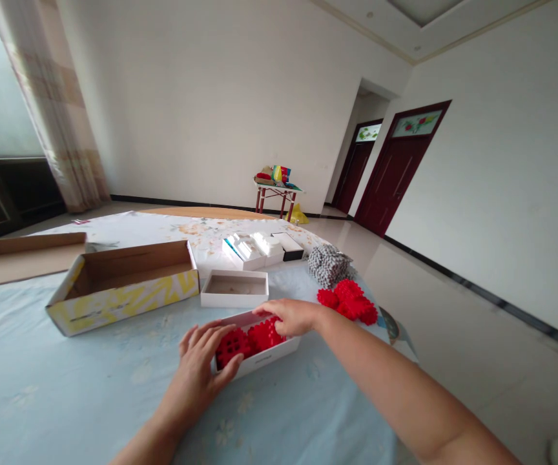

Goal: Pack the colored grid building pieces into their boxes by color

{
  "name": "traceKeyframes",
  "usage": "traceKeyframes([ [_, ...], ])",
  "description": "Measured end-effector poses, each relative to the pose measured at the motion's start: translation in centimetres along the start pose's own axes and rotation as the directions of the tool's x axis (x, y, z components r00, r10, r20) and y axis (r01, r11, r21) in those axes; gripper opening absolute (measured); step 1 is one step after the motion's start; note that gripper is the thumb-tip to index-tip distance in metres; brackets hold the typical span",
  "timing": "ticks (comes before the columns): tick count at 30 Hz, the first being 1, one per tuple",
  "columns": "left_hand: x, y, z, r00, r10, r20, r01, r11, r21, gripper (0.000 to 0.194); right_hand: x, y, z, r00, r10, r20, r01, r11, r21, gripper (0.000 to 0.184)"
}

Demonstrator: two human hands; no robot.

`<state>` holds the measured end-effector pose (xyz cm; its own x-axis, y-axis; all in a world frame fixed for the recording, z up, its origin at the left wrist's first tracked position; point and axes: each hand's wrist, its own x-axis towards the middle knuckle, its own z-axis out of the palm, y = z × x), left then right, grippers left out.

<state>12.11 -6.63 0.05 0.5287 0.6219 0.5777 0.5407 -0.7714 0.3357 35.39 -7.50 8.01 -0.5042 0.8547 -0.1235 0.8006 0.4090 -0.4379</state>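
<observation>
A narrow white box (272,355) lies slantwise on the table in front of me, with red toothed plastic blocks (234,345) inside it. My left hand (206,358) grips the box's left end, thumb along the near wall and fingers over the top. From the right, my right hand (286,316) reaches over the far edge, its bent fingers around a red block (262,334) in the right half; part of that grip is hidden. More red toothed blocks (349,300) are piled on the cloth to the right.
A shallow white box (235,300) stands just behind. A yellow-and-white carton (134,307) is at left, another brown carton (27,255) beyond it. Further back lie white boxes (254,263) and a grey knobbly bundle (329,266). The blue tablecloth's (366,413) edge drops off at right.
</observation>
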Motion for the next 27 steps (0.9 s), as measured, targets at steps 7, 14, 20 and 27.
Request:
traceKeyframes([
  [7,0.0,0.0,0.3,1.000,-0.018,-0.001,0.018,1.000,-0.012,0.036,0.9,-1.6,1.6,0.968,-0.095,-0.233,0.096,0.995,-0.007,0.051],
  [14,0.1,0.0,0.2,1.000,-0.016,0.005,0.016,1.000,-0.024,0.037,-2.4,-1.3,0.6,0.904,0.231,-0.360,-0.289,0.950,-0.117,0.032],
  [20,0.1,-0.1,-0.1,0.999,-0.018,-0.043,0.018,1.000,0.002,0.035,-2.5,-2.5,1.4,0.923,0.318,-0.218,-0.371,0.886,-0.277,0.024],
  [27,0.4,-0.4,-0.1,0.999,-0.013,-0.047,0.014,1.000,0.028,0.031,-2.3,-1.3,2.3,0.912,0.250,-0.327,-0.277,0.960,-0.039,0.030],
])
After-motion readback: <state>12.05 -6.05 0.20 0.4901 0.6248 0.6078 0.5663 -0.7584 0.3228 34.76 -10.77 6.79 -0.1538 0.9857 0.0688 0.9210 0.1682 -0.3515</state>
